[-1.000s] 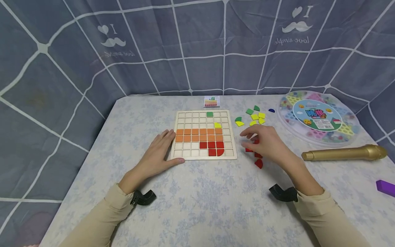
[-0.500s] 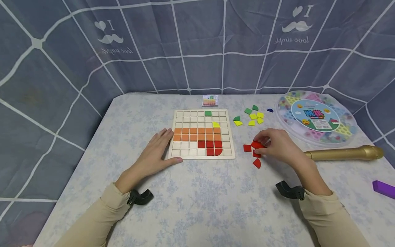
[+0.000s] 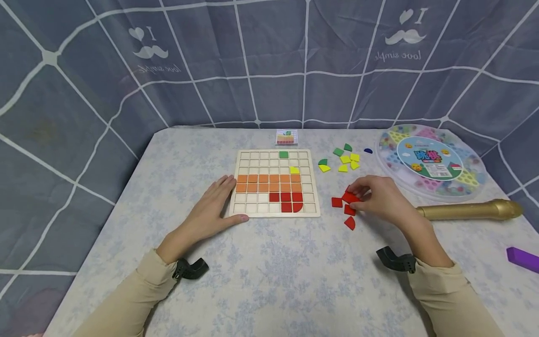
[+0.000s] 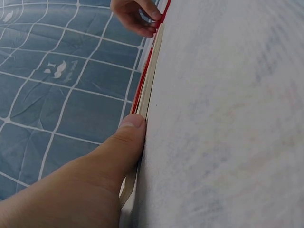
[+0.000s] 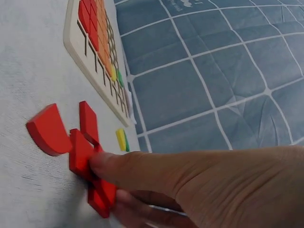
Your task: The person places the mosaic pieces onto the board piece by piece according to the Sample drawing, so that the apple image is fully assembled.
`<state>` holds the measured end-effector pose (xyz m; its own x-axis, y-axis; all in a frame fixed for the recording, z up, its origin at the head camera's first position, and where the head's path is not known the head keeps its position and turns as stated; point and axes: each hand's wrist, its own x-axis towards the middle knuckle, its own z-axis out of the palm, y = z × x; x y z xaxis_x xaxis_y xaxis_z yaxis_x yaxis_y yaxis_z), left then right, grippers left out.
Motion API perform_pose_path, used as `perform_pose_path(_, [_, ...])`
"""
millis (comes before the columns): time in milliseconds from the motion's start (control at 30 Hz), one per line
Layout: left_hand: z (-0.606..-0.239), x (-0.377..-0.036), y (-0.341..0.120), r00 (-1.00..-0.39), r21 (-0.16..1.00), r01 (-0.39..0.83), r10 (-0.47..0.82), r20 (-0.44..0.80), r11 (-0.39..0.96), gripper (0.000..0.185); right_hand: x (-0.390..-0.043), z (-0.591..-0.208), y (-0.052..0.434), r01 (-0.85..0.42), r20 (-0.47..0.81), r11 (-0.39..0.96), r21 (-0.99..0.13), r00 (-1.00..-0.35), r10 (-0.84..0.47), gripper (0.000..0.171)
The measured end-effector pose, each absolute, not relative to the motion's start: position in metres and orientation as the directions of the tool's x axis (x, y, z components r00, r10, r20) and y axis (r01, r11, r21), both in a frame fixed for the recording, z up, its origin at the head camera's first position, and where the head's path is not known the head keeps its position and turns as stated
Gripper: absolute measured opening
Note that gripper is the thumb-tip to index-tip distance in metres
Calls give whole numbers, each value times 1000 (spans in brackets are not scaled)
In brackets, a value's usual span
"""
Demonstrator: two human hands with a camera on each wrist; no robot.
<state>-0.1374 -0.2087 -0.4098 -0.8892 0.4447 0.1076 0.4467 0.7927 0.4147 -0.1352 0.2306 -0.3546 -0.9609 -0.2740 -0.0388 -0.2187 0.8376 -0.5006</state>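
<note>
Tabletop (image 3: pixel 269 281) carries grid board (image 3: pixel 274 183), part filled orange/red; left hand (image 3: pixel 212 206) flat against board's left edge, fingers straight, likely bracing it. Right hand (image 3: pixel 381 199) just right of board, fingers pinching red tile (image 3: pixel 350 197) in loose red pile

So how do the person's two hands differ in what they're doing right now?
The left hand lies flat with straight fingers against the left edge of the wooden board, its thumb at the board's near corner; the right hand has curled fingers pinching a red piece. The left hand holds nothing, while the right works among the loose red pieces right of the board. Both rest on the tablecloth and wear beige sleeves.
</note>
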Motion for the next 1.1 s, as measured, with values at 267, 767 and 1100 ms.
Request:
perform_pose_path(267, [-406, -134, -209, -898, 428, 425, 430, 91, 797, 110, -138, -354, 235, -234, -53, 837, -495, -953, -298, 29])
perform_pose_path(767, [-409, -136, -209, -905, 443, 414, 413, 105, 795, 110, -138, -359, 200, -338, 109, 793, -506, -938, -330, 22])
perform_pose_path(1100, [-409, -136, -206, -906, 447, 409, 413, 95, 795, 109, -146, -357, 130, -476, 161, 699, -534, -868, -469, 24])
